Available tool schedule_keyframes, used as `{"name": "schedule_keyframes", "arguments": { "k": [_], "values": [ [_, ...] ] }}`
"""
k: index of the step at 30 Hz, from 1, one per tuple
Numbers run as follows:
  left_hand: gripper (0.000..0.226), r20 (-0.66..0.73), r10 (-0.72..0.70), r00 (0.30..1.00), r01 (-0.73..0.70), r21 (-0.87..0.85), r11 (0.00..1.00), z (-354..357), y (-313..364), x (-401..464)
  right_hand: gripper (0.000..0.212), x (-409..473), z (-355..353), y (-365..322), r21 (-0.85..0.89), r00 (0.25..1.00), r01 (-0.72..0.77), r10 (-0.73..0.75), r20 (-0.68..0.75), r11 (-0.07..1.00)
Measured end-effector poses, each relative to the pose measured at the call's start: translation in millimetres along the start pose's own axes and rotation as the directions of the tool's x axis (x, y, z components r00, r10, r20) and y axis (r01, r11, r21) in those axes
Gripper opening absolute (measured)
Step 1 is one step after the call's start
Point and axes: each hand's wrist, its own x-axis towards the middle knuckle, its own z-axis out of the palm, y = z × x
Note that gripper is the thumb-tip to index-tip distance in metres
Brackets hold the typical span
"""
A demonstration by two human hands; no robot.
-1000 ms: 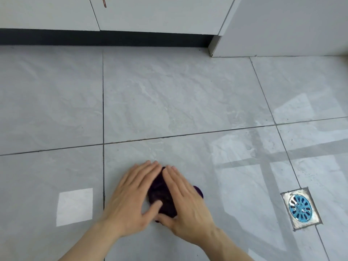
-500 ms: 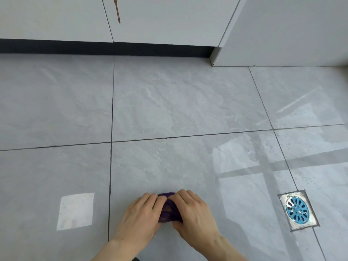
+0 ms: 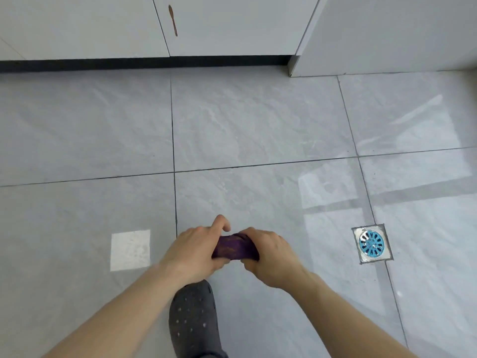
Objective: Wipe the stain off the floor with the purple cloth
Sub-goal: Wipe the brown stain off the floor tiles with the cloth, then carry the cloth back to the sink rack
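The purple cloth is bunched into a small wad between both my hands, low in the middle of the view above the grey tiled floor. My left hand grips its left end, with the forefinger raised. My right hand is curled around its right end. I see no stain on the tiles around the hands; the floor right under them is hidden.
A grey perforated clog stands on the floor just below my hands. A square metal drain with a blue grate lies to the right. White cabinets with a brown handle and a dark kickboard run along the back.
My hands were flat on the cloth on the floor, then gathered it into a wad and lifted it. The view pulled back, and the clog came into sight.
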Motion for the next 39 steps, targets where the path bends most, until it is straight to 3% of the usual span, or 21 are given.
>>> {"name": "schedule_keyframes", "arguments": {
  "k": [6,13,20,28,39],
  "values": [
    [0.048,-0.133,-0.011,0.991,0.007,-0.032,0.999,-152,92,-82,0.052,-86,-144,-94,0.04,0.991,0.022,-0.016,-0.134,0.999],
    [0.04,-0.265,0.022,0.964,-0.033,-0.036,0.999,-369,240,-230,0.05,-244,-356,-239,0.034,0.963,0.07,-0.058,-0.264,0.997],
    [0.038,-0.377,0.038,0.926,-0.069,-0.068,0.995,-517,373,-366,0.051,-398,-517,-337,-0.015,0.908,0.138,-0.132,-0.398,0.99],
    [0.039,-0.538,0.096,0.837,-0.142,-0.045,0.989,-612,455,-448,0.053,-479,-619,-399,-0.15,0.791,0.237,-0.28,-0.544,0.96],
    [0.037,-0.709,0.161,0.687,-0.244,-0.016,0.97,-721,453,-466,0.052,-467,-709,-486,-0.292,0.67,0.279,-0.403,-0.624,0.915]
  ]
}}
